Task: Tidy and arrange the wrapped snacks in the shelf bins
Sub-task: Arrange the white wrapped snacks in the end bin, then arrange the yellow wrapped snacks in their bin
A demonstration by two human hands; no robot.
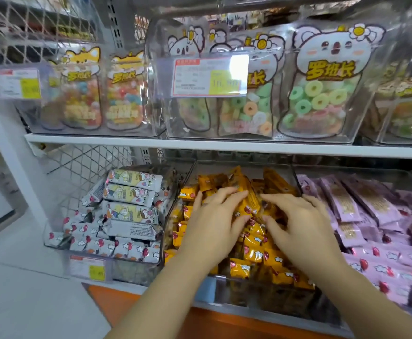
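Note:
The middle clear bin [245, 164] on the lower shelf holds a loose pile of orange-yellow wrapped snacks [254, 253]. Both my hands reach into it from the front. My left hand [212, 223] lies over the pile and pinches one orange snack bar [249, 204] between fingers and thumb. My right hand [298, 231] is beside it, with spread, slightly bent fingers resting on the snacks right next to that bar. Silver wrapped snacks [131, 214] are stacked in the left bin. Pink wrapped snacks [371, 228] fill the right bin.
The white shelf board [224, 146] above carries clear bins of gummy candy bags [320, 94] with a price tag [210, 77] in front. A wire mesh panel [85, 165] stands at the left. An orange base [200, 321] runs below the bins, and pale floor lies at the left.

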